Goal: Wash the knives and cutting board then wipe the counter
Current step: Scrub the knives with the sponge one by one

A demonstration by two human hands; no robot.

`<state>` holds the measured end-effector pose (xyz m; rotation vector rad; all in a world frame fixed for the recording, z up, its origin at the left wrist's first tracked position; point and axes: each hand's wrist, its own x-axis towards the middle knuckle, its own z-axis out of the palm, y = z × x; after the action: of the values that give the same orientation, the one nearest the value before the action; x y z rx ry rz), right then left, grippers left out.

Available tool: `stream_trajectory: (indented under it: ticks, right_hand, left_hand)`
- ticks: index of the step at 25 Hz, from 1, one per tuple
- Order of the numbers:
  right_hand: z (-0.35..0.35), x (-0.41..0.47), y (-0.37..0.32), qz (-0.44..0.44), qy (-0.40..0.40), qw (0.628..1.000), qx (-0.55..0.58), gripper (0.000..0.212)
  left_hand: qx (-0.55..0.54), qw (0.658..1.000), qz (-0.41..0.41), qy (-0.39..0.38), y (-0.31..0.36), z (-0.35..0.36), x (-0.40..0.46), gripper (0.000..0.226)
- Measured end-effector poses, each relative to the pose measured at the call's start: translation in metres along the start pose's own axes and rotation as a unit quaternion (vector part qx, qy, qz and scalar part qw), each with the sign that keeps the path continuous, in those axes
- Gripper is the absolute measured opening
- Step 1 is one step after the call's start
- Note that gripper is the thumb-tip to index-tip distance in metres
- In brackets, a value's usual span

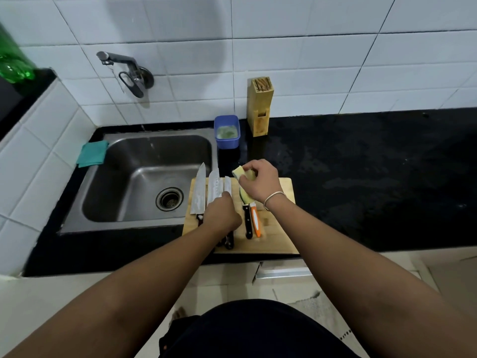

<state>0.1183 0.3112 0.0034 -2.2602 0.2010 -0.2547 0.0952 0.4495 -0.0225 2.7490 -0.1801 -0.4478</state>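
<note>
1. Gripping a yellow sponge (244,174), the right hand (260,183) has its fingers curled round it, above the far edge of the cutting board (280,228).
2. The left hand (223,214) rests on the knife handles at the board's left side, fingers bent down over them; whether they clasp one handle or only press on them cannot be told.
3. Just beyond the left fingertips three bare blades point away from the person: the large knife (198,192) farthest left, its tip over the sink (144,182) rim, then the cleaver (214,187), then a narrow knife (228,184) nearest the right hand.
4. Below the right fingers lies a black-handled knife (248,223), its blade partly hidden under the hand, and touching it on the right an orange-handled knife (256,220).
5. The board lies on the black counter (374,177), just right of the sink.
6. Beyond the right fingers stand a blue tub (227,131) and a wooden knife block (259,107) against the tiled wall.
7. Far left of the left fingers, across the sink, a teal cloth (93,153) lies on the sink's edge; the tap (124,71) juts from the wall above.
</note>
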Motion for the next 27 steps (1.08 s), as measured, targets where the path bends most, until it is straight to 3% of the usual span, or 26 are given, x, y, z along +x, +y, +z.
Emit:
stream_trajectory:
  ticks: [3,12,15,18,22,24,27]
  right_hand:
    - [-0.006,0.002,0.005,0.014,0.008,1.000,0.008,0.022]
    - [-0.023,0.004,0.022,0.036,0.026,0.999,0.012,0.022]
    - [-0.020,0.008,0.018,0.040,0.033,0.998,0.021,0.023]
    - [-0.006,0.018,-0.001,0.040,0.065,0.996,0.055,0.022]
    - [0.033,0.040,-0.052,-0.017,0.090,0.992,0.082,0.020]
    - [0.054,0.054,-0.076,-0.043,0.087,0.992,0.085,0.020]
    - [0.095,0.070,-0.116,-0.070,0.058,0.993,0.078,0.021]
  left_hand:
    - [-0.009,1.000,0.017,-0.025,0.014,0.008,0.005,0.013]
    - [-0.005,0.993,0.001,-0.116,0.029,0.027,0.014,0.025]
    - [-0.022,0.991,-0.010,-0.130,0.031,0.023,0.020,0.017]
    - [-0.071,0.991,-0.037,-0.104,0.019,0.007,0.028,0.018]
    - [-0.161,0.984,-0.077,-0.021,-0.031,-0.037,0.045,0.034]
    - [-0.261,0.955,-0.140,-0.003,-0.065,-0.060,0.058,0.034]
    - [-0.453,0.854,-0.255,-0.002,-0.123,-0.097,0.083,0.029]
